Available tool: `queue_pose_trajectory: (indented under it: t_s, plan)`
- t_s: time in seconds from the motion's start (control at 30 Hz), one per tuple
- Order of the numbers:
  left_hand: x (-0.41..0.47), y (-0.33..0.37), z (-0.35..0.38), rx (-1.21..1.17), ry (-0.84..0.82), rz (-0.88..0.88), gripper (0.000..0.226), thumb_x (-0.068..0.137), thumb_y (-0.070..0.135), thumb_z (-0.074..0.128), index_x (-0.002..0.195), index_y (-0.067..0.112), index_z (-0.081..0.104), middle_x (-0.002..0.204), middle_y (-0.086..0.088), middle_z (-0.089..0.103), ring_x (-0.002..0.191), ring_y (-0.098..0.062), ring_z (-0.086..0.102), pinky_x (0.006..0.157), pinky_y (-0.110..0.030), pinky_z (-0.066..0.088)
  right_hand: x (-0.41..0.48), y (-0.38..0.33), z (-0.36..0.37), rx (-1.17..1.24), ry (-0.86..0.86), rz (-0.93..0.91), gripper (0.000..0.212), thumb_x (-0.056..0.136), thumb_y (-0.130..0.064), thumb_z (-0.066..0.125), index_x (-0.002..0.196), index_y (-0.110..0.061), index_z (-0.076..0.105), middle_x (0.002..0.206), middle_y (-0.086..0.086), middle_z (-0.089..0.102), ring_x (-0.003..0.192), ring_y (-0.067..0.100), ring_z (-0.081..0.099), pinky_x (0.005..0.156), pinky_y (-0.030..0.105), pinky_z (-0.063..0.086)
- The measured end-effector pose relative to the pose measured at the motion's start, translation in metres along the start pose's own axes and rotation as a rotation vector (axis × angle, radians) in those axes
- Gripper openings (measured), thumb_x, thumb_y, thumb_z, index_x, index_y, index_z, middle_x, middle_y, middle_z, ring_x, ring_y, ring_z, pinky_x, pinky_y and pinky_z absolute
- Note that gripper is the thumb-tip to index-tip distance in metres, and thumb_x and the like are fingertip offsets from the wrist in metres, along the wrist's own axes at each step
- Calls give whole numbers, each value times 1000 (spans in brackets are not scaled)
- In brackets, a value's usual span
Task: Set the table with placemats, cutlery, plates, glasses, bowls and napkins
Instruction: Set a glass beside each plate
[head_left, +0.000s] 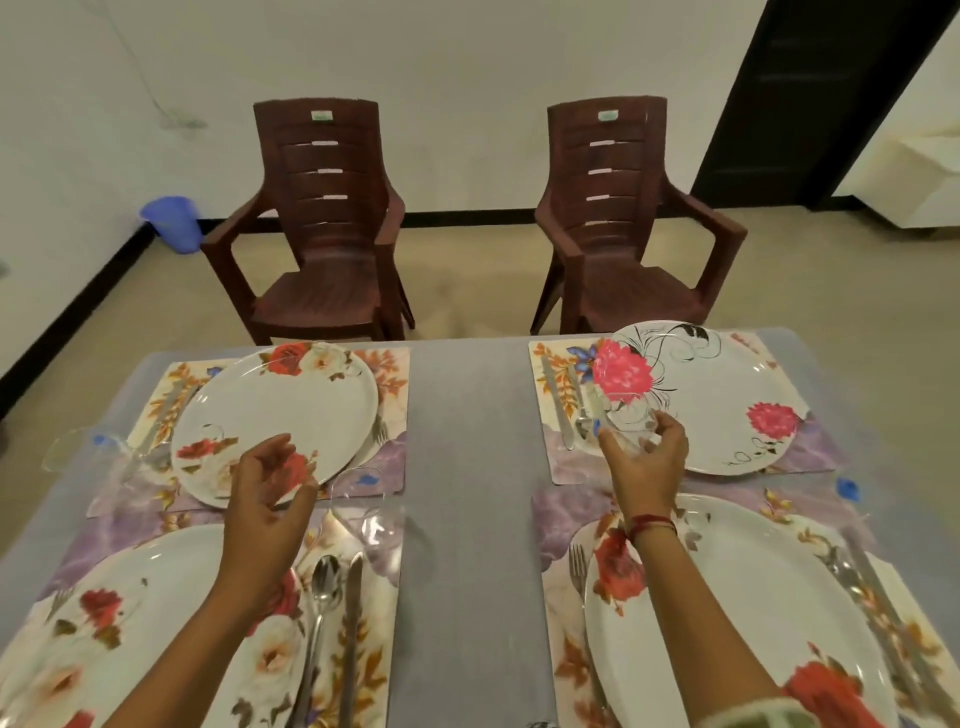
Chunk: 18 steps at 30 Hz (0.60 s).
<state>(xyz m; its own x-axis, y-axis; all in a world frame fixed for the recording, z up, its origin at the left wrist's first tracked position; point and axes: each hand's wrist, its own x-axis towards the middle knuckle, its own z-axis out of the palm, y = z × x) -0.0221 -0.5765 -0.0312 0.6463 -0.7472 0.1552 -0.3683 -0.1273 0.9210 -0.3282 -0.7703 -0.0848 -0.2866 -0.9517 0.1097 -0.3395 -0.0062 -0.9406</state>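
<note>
Room: white walls, a pale floor, a left chair (322, 218) and a right chair (618, 218) in brown plastic facing your table, and a blue bin (174, 221) by the left wall.
Glass: the clear glass (626, 421) sits in your right hand at the left rim of the far-right plate (727, 395), just beside the knife (553, 395) and spoon (582, 415) on the far-right placemat (561, 462).
Right hand (647, 457): your fingers and thumb curl round the glass from above.
Left hand (270, 483): loosely curled and holding nothing, over the near rim of the far-left plate (280, 410). You cannot tell whether it touches the plate.
Other glasses: a second glass (363, 504) is just right of your left hand, and a third glass (78, 447) is at the far-left mat's outer edge.
Surface: a grey cloth (467, 467) with four floral mats, each with a plate and cutlery.
</note>
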Motion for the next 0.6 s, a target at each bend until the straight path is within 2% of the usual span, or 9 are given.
queue_pose_trajectory:
  t_s: [0.1, 0.17, 0.23, 0.37, 0.5, 0.6]
  plan:
    - [-5, -1, -1, 39, -1, -15, 48, 83, 7, 67, 125, 19, 46, 125, -5, 53, 108, -7, 53, 83, -20, 43, 3, 5, 4, -14, -20, 14, 67, 72, -25, 79, 126, -9, 43, 122, 10, 44, 101, 18, 46, 90, 37, 47]
    - [-7, -2, -2, 60, 1, -17, 49, 77, 21, 63, 123, 22, 47, 121, 0, 53, 104, 1, 53, 86, -24, 43, 3, 6, 5, -17, -23, 5, 66, 73, -23, 78, 126, -8, 43, 122, 12, 44, 100, 17, 44, 84, 31, 45]
    - [-11, 0, -2, 79, 7, -10, 48, 76, 23, 58, 123, 21, 48, 121, 1, 53, 105, -2, 52, 87, -25, 43, 4, 8, 6, -17, -37, 10, 66, 73, -21, 78, 128, -8, 42, 123, 12, 43, 100, 18, 45, 79, 25, 40]
    - [-20, -1, -6, 158, 70, 1, 47, 79, 17, 58, 122, 29, 44, 123, 5, 45, 112, -9, 45, 91, -27, 41, 2, 12, 7, 6, -59, 17, 71, 73, -26, 79, 130, -12, 39, 128, 10, 39, 111, 24, 46, 91, 36, 46]
    - [-29, -6, -17, 158, 108, -70, 55, 74, 22, 52, 128, 21, 45, 130, -1, 44, 117, -12, 44, 96, -34, 40, -14, 12, -1, -7, -5, -7, 87, 67, -27, 83, 137, -12, 34, 138, 13, 32, 127, 21, 34, 92, 21, 33]
    - [-40, -8, -27, 144, 118, -88, 54, 74, 22, 52, 127, 18, 45, 128, 2, 45, 115, -7, 45, 97, -32, 39, -43, 1, -10, -4, 58, -100, 79, 70, -25, 81, 135, -12, 38, 136, 14, 37, 123, 19, 36, 89, 4, 28]
